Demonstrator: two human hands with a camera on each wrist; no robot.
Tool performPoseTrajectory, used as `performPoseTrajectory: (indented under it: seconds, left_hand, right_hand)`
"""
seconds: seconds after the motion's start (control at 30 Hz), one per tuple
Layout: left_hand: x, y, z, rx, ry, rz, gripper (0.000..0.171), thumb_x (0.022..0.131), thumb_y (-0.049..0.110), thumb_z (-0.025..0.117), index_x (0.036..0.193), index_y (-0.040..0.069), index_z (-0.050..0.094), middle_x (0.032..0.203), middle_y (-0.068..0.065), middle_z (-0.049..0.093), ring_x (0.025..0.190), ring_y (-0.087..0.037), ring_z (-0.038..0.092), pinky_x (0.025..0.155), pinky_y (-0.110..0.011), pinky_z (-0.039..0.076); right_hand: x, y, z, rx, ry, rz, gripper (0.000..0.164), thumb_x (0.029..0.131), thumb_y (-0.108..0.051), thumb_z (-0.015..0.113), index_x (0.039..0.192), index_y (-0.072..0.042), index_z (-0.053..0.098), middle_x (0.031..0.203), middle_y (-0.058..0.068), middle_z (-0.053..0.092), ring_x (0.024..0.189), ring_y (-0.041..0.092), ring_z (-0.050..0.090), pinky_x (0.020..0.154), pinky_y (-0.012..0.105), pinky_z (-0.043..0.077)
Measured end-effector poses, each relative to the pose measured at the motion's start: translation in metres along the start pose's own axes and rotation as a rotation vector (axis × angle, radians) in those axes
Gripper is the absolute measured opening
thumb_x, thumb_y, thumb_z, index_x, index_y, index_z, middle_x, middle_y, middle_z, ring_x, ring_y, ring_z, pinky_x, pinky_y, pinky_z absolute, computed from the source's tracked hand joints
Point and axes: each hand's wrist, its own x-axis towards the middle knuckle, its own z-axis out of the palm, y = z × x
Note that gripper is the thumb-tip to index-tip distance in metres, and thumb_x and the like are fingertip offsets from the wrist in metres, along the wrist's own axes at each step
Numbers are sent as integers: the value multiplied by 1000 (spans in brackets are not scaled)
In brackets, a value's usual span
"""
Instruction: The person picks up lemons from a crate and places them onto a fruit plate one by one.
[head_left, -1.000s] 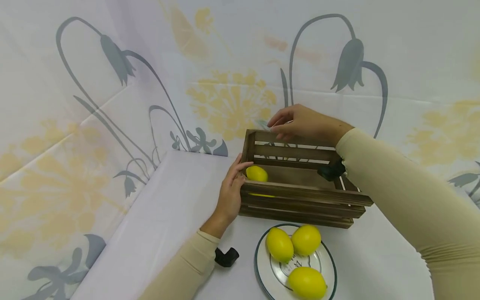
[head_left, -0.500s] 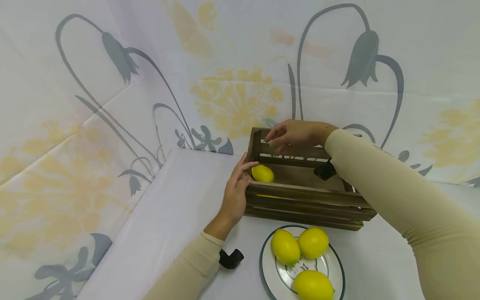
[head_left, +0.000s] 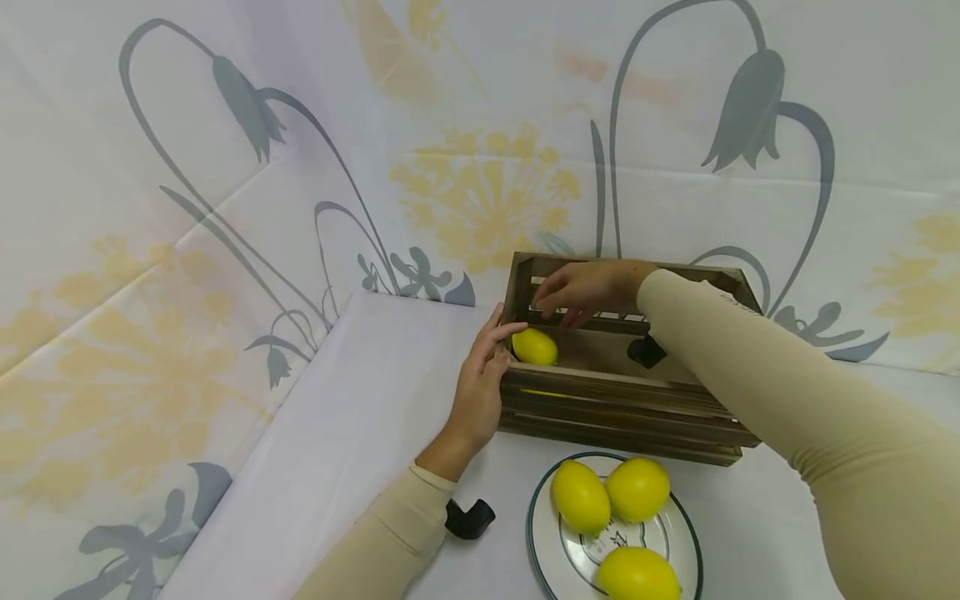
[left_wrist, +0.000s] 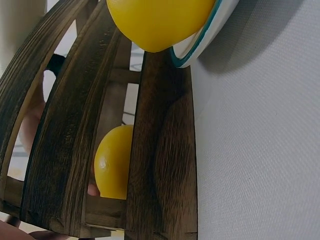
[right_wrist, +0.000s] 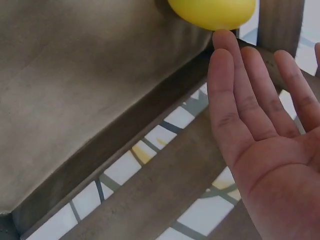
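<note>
Brown wooden crate (head_left: 622, 412) on the white tabletop (head_left: 375, 400), one yellow lemon (head_left: 536, 347) inside at its left end. Left hand (head_left: 480, 383) rests straight-fingered against that end; right hand (head_left: 585, 288) holds nothing, fingers extended inside near the lemon. Plate (head_left: 546, 542) in front carries three lemons (head_left: 581, 497) (central marks between them too small to read).

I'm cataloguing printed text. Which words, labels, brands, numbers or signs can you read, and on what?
None can be read.
Plate: dark marks in its middle, too small and blurred to read.
Right sleeve: small dark marks along its upper edge, too small to tell whether they are letters.
</note>
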Motion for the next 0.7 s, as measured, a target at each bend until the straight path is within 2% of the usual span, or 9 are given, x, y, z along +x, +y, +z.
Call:
performPoseTrajectory:
  seconds: [0.1, 0.33, 0.7]
  left_hand:
    - [0, 0, 0, -1, -2, -9, 44, 103, 13, 30, 140, 10, 53, 167, 7, 18, 156, -19, 12, 125, -53, 16]
    - [-2, -1, -2, 9, 9, -21, 44, 103, 14, 29, 140, 11, 53, 167, 9, 17, 156, -19, 13, 124, -54, 17]
    - [0, -2, 1, 7, 8, -23, 44, 103, 13, 29, 140, 12, 53, 166, 10, 18, 155, -17, 14, 124, -52, 18]
  right_hand:
    - [5, 2, 2, -29, -7, 22, 52, 103, -29, 51, 149, -5, 43, 153, 19, 42, 130, 42, 55, 109, 48, 46]
    - [17, 5, 6, -58, -42, 17, 51, 103, -27, 52, 148, -4, 44, 158, 21, 34, 121, 37, 63, 103, 46, 51]
    - [26, 12, 10, -75, -66, 59, 46, 102, -27, 56, 143, -7, 50, 158, 17, 32, 117, 30, 64, 100, 43, 54]
